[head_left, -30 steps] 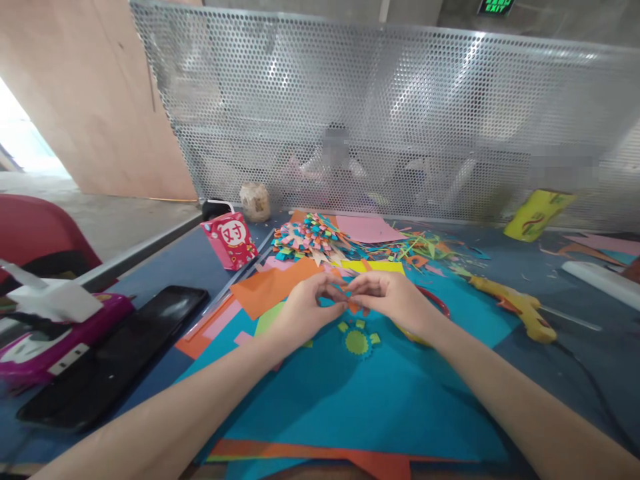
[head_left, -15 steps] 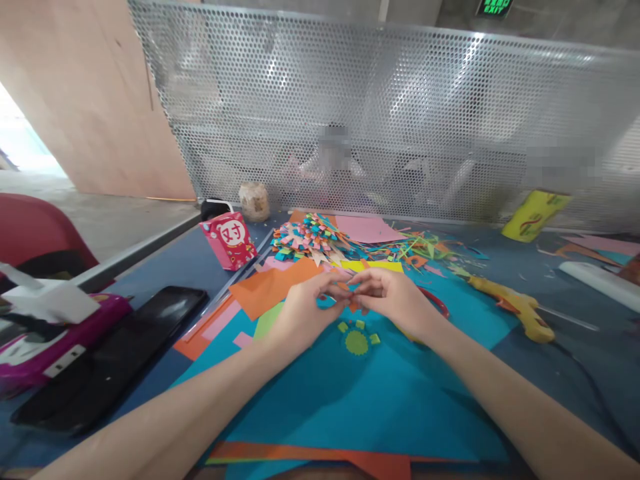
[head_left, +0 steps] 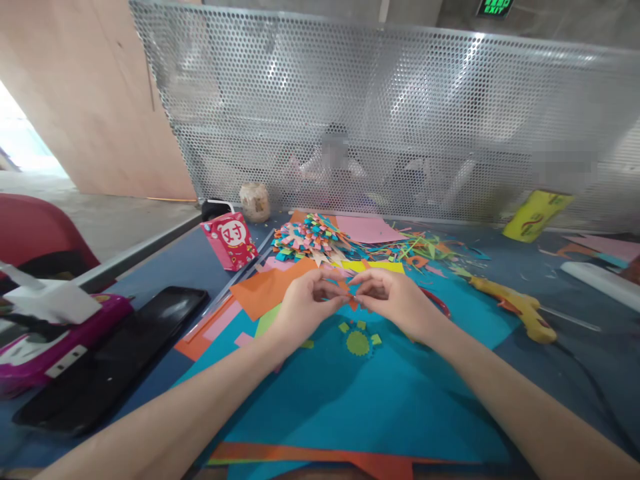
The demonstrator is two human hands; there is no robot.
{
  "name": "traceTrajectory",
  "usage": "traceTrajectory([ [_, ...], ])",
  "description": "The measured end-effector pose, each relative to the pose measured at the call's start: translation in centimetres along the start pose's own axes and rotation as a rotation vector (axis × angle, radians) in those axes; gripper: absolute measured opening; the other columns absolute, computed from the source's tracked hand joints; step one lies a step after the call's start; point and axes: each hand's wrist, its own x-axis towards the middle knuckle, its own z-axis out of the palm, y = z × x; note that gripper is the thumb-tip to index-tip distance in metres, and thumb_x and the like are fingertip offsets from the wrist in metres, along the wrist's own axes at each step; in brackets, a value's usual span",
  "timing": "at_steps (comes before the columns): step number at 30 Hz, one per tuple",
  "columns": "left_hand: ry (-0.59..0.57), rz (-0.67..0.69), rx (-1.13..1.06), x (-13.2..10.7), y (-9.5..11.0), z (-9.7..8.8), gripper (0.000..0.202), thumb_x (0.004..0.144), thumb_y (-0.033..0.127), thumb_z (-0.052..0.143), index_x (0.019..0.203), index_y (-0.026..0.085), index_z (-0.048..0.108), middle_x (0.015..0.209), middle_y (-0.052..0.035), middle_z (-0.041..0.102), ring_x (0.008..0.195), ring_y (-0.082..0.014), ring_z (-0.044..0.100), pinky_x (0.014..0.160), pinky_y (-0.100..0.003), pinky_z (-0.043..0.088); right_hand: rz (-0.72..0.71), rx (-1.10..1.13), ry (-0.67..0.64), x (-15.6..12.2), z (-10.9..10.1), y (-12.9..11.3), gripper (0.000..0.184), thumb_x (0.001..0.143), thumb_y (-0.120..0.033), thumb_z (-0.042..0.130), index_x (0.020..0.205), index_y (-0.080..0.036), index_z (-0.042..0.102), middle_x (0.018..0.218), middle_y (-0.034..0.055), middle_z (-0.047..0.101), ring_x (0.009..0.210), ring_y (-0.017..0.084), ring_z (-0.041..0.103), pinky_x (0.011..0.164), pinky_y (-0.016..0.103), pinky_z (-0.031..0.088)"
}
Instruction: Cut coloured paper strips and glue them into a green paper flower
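My left hand (head_left: 303, 305) and my right hand (head_left: 393, 299) meet fingertip to fingertip above a large blue paper sheet (head_left: 360, 400). Between them they pinch a small orange paper piece (head_left: 350, 295). Both hands are closed in a pinch on it. Just below the hands a green paper circle (head_left: 357, 343) lies on the blue sheet, with small green squares around its upper edge. An orange sheet (head_left: 267, 287) lies to the left of my left hand.
A pile of small folded coloured paper bits (head_left: 306, 239) and paper strips lies behind the hands. A yellow glue gun (head_left: 515, 305) lies right, a black tablet (head_left: 113, 357) and pink device (head_left: 55, 333) left. A red carton (head_left: 230, 239) stands before the perforated metal screen (head_left: 380, 120).
The hands have stayed together in the same spot. The fingers have shifted slightly on the orange piece.
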Motion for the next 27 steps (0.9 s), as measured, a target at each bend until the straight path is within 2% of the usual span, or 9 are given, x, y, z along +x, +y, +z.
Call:
traceTrajectory([
  [5, 0.106, -0.132, -0.059, 0.4, 0.3, -0.1, 0.026, 0.065, 0.016, 0.062, 0.090, 0.013, 0.055, 0.066, -0.0009, 0.065, 0.061, -0.0123, 0.062, 0.053, -0.022, 0.049, -0.042, -0.302, 0.026, 0.2, -0.9, 0.9, 0.014, 0.073, -0.014, 0.052, 0.083, -0.020, 0.059, 0.074, 0.0018, 0.067, 0.070, 0.015, 0.063, 0.066, 0.027, 0.047],
  [10, 0.105, -0.146, -0.094, 0.4, 0.4, -0.1, 0.024, 0.065, 0.015, 0.062, 0.088, 0.012, 0.056, 0.067, -0.0017, 0.064, 0.063, -0.0127, 0.063, 0.055, -0.023, 0.051, -0.053, -0.636, 0.039, 0.3, -1.7, 1.0, 0.020, 0.073, -0.012, 0.049, 0.077, -0.022, 0.066, 0.074, 0.0012, 0.067, 0.066, 0.016, 0.061, 0.061, 0.025, 0.044],
  [13, 0.091, -0.134, -0.082, 0.3, 0.3, -0.2, 0.024, 0.065, 0.016, 0.063, 0.087, 0.013, 0.055, 0.069, -0.0028, 0.065, 0.066, -0.0141, 0.063, 0.057, -0.024, 0.052, -0.017, -0.788, 0.181, 0.2, -2.8, 0.3, 0.022, 0.075, -0.015, 0.047, 0.085, -0.022, 0.066, 0.080, 0.0037, 0.068, 0.064, 0.017, 0.062, 0.058, 0.026, 0.044],
  [17, 0.092, -0.134, -0.080, 0.4, 0.3, -0.2, 0.021, 0.066, 0.017, 0.062, 0.084, 0.013, 0.054, 0.069, -0.0026, 0.065, 0.066, -0.0147, 0.064, 0.058, -0.025, 0.051, 0.005, -0.972, 0.461, -1.3, -6.0, -0.7, 0.019, 0.077, -0.023, 0.046, 0.082, -0.023, 0.064, 0.082, 0.0048, 0.067, 0.070, 0.020, 0.062, 0.061, 0.028, 0.044],
  [19, 0.076, -0.130, -0.073, 0.4, 0.3, -0.3, 0.021, 0.066, 0.019, 0.061, 0.084, 0.013, 0.054, 0.068, -0.0027, 0.065, 0.065, -0.0147, 0.064, 0.057, -0.025, 0.050, 0.219, -1.100, 0.603, -2.7, -8.1, -0.4, 0.024, 0.078, -0.035, 0.044, 0.081, -0.022, 0.064, 0.076, 0.0097, 0.066, 0.066, 0.025, 0.061, 0.055, 0.033, 0.043],
  [21, 0.058, -0.113, -0.032, 0.4, 0.2, -0.3, 0.020, 0.065, 0.019, 0.061, 0.083, 0.014, 0.054, 0.069, -0.0030, 0.066, 0.066, -0.0147, 0.064, 0.056, -0.025, 0.049, 0.526, -1.192, 0.658, -4.3, -10.2, 0.7, 0.042, 0.077, -0.051, 0.038, 0.081, -0.017, 0.065, 0.075, 0.0189, 0.064, 0.070, 0.032, 0.060, 0.053, 0.039, 0.042],
  [24, 0.020, -0.047, 0.017, 0.3, 0.1, -0.4, 0.016, 0.065, 0.018, 0.059, 0.079, 0.015, 0.054, 0.070, -0.0030, 0.066, 0.067, -0.0145, 0.064, 0.060, -0.025, 0.048, 1.032, -1.139, 0.851, -6.1, -12.5, 3.1, 0.070, 0.060, -0.071, 0.044, 0.091, -0.011, 0.065, 0.093, 0.0350, 0.055, 0.087, 0.044, 0.054, 0.051, 0.047, 0.038],
  [25, 0.007, -0.024, 0.014, 0.3, 0.1, -0.4, 0.015, 0.065, 0.018, 0.059, 0.079, 0.015, 0.053, 0.071, -0.0029, 0.066, 0.068, -0.0143, 0.064, 0.061, -0.025, 0.048, 1.118, -1.068, 0.834, -6.5, -13.1, 3.8, 0.070, 0.057, -0.072, 0.048, 0.090, -0.012, 0.065, 0.093, 0.0354, 0.054, 0.089, 0.046, 0.052, 0.051, 0.048, 0.037],
  [27, -0.008, 0.001, 0.001, 0.2, 0.1, -0.5, 0.014, 0.065, 0.019, 0.059, 0.078, 0.016, 0.053, 0.072, -0.0027, 0.066, 0.068, -0.0142, 0.064, 0.063, -0.026, 0.049, 1.189, -0.933, 0.713, -6.8, -13.8, 5.1, 0.059, 0.053, -0.069, 0.053, 0.080, -0.018, 0.067, 0.090, 0.0318, 0.056, 0.089, 0.048, 0.052, 0.053, 0.050, 0.036],
])
